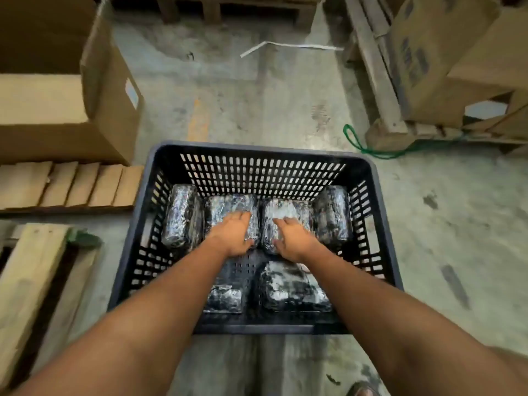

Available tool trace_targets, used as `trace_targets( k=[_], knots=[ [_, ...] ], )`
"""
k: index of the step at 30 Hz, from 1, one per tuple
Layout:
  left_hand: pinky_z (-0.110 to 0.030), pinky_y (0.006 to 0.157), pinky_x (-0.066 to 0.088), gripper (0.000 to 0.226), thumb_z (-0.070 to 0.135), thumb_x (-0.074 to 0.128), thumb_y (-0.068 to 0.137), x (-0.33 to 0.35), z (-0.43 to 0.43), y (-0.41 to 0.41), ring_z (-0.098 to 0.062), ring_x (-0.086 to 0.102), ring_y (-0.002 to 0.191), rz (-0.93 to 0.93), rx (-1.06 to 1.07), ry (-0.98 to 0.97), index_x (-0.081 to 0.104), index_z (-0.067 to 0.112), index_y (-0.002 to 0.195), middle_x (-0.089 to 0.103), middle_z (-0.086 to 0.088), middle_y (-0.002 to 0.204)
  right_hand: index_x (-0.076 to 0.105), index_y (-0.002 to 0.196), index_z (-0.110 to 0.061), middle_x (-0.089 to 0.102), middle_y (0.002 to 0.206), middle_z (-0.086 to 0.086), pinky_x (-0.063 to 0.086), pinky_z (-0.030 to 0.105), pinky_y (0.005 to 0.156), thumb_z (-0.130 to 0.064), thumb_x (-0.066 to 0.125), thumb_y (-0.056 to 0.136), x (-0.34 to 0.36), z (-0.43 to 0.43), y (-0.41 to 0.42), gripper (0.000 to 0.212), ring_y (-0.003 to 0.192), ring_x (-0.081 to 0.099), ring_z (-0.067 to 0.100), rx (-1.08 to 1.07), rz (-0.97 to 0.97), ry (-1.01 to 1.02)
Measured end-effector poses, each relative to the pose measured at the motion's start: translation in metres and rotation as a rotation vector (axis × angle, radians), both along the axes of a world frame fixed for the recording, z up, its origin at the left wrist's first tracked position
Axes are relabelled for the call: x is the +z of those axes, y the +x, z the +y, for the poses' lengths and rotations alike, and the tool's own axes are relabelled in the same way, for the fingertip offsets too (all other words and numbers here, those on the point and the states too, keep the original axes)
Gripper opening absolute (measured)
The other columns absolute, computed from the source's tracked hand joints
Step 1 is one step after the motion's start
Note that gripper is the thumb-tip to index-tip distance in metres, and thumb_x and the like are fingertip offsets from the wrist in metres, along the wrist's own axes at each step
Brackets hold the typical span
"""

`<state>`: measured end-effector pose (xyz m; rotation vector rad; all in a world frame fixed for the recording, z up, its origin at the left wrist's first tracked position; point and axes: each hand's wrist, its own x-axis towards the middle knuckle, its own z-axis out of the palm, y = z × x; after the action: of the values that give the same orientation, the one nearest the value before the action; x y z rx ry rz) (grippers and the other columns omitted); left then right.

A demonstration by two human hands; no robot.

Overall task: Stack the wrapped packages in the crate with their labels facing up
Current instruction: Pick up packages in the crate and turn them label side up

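Crate [257,151] sits on the concrete floor [445,212], six wrapped packages in it, all one layer on the bottom. Four in a row along the far wall: far-left package [180,217], centre-left package [225,208], centre-right package [288,210], far-right package [333,214]. Two more by the near wall: a small package [224,298] and a bigger package [288,287], with bare crate bottom between the rows.

Left hand [233,234] lies flat, fingers spread, on the centre-left package; right hand [293,237] does the same on the centre-right one. Palms down, pressing or seating, not clamped on anything.

My read: first layer partly laid, near row has gaps, no second layer yet. Labels: can't tell, the wrap is shiny and blurred.

Room: warehouse floor, stained. Open cardboard box [85,110] to the far left, wooden pallets [71,184] left, stacked cartons [445,52] far right, green cord [360,144] and a white strip [288,46] on the floor.
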<state>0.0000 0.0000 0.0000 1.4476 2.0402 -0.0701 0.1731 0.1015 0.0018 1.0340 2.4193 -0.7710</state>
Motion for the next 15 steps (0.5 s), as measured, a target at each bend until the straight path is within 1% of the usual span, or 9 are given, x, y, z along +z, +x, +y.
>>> trace_targets(
  k=[1,2,3,5,7,10,12,13,15],
  knots=[
    [-0.06,0.123,0.018,0.087,0.037,0.066,0.094,-0.013,0.004,-0.002,-0.036,0.007,0.156,0.015,-0.023,-0.039,0.013,0.018,0.161,0.004,-0.013,0.17,0.021,0.163,-0.019,0.023,0.168,0.02,0.025,0.054,0.125,-0.035,0.056,0.104,-0.011,0.003,0.0,0.071,0.154,0.024,0.041,0.033,-0.022,0.039],
    [-0.065,0.121,0.006,0.092,0.036,0.065,0.095,-0.02,0.006,-0.004,-0.035,-0.01,0.155,0.021,-0.034,-0.078,0.002,0.026,0.162,-0.012,-0.008,0.169,0.017,0.164,-0.018,0.014,0.171,0.019,0.016,0.056,0.127,-0.038,0.055,0.103,-0.02,0.007,0.002,0.075,0.157,0.012,0.042,0.072,-0.033,0.087],
    [-0.068,0.118,-0.002,0.095,0.033,0.063,0.097,-0.03,0.008,-0.007,-0.034,-0.022,0.152,0.025,-0.057,-0.122,-0.008,0.032,0.161,-0.025,-0.004,0.164,0.012,0.166,-0.018,0.007,0.172,0.018,0.008,0.055,0.127,-0.043,0.054,0.103,-0.028,0.01,0.006,0.079,0.158,0.003,0.042,0.102,-0.039,0.118],
    [-0.071,0.115,-0.009,0.096,0.029,0.059,0.099,-0.04,0.01,-0.012,-0.034,-0.035,0.145,0.001,-0.082,-0.157,-0.018,0.037,0.157,-0.038,-0.003,0.157,-0.002,0.166,-0.019,-0.006,0.173,0.016,-0.003,0.052,0.125,-0.054,0.055,0.099,-0.037,0.013,0.016,0.094,0.157,-0.01,0.042,0.172,-0.043,0.139],
    [-0.071,0.114,-0.012,0.095,0.028,0.058,0.101,-0.046,0.006,-0.01,-0.032,-0.04,0.14,-0.013,-0.085,-0.148,-0.019,0.037,0.156,-0.041,-0.003,0.154,-0.011,0.165,-0.021,-0.013,0.172,0.015,-0.007,0.051,0.127,-0.055,0.063,0.094,-0.042,0.012,0.024,0.108,0.156,-0.016,0.041,0.247,-0.065,0.146],
    [-0.069,0.112,-0.014,0.096,0.028,0.059,0.1,-0.046,0.008,-0.014,-0.03,-0.042,0.136,-0.029,-0.072,-0.145,-0.02,0.039,0.154,-0.04,-0.002,0.154,-0.014,0.164,-0.023,-0.014,0.172,0.014,-0.008,0.048,0.127,-0.038,0.072,0.094,-0.044,0.015,0.023,0.112,0.157,-0.017,0.038,0.232,-0.068,0.147],
    [-0.068,0.111,-0.015,0.096,0.028,0.059,0.1,-0.044,0.009,-0.013,-0.03,-0.042,0.135,-0.032,-0.073,-0.157,-0.02,0.039,0.154,-0.04,-0.002,0.155,-0.016,0.163,-0.02,-0.015,0.171,0.016,-0.004,0.052,0.127,-0.021,0.072,0.094,-0.047,0.01,0.018,0.113,0.156,-0.017,0.042,0.231,-0.094,0.198],
    [-0.068,0.111,-0.015,0.096,0.028,0.059,0.1,-0.045,0.01,-0.013,-0.03,-0.042,0.135,-0.031,-0.076,-0.159,-0.019,0.039,0.154,-0.04,-0.002,0.155,-0.017,0.163,-0.018,-0.014,0.171,0.019,-0.002,0.055,0.127,-0.007,0.068,0.094,-0.048,0.007,0.016,0.11,0.155,-0.016,0.045,0.24,-0.106,0.239],
    [-0.069,0.113,-0.014,0.096,0.027,0.06,0.099,-0.044,0.011,-0.012,-0.03,-0.042,0.136,-0.027,-0.078,-0.155,-0.018,0.039,0.155,-0.04,-0.002,0.155,-0.017,0.161,-0.012,-0.012,0.17,0.026,0.003,0.06,0.125,0.02,0.047,0.089,-0.05,0.003,0.012,0.102,0.153,-0.013,0.051,0.253,-0.102,0.308]
  ],
)
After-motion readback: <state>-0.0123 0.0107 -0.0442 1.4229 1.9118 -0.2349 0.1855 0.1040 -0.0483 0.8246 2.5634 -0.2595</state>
